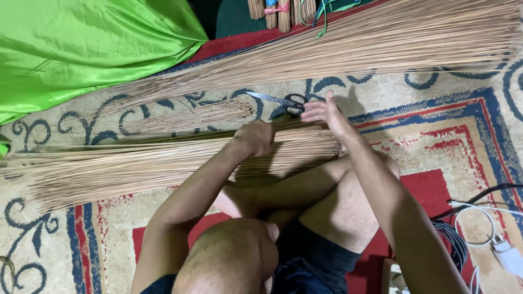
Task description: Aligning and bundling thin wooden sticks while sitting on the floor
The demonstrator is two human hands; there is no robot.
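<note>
While we sit cross-legged on the carpet [447, 136], our left hand [255, 137] is clenched around the near bundle [136, 163] of thin tan sticks, gripping it close to its trimmed end. That bundle lies across our shins, its even end by our right wrist and its thin tips fanning out far to the left. Our right hand [322, 113] is loose, fingers spread, grasping nothing; its fingertips hover at the black handles of the scissors [282, 100], though we cannot tell whether they touch. These lie on the carpet just beyond the bundle, blades pointing left. A small loose heap of sticks [190, 117] lies between the scissors and the bundle's middle. Farther off, a much bigger sheaf [354, 49] stretches from the right edge toward the green cloth [81, 43] at upper left. White cables [490, 228] sit near our right knee.
</note>
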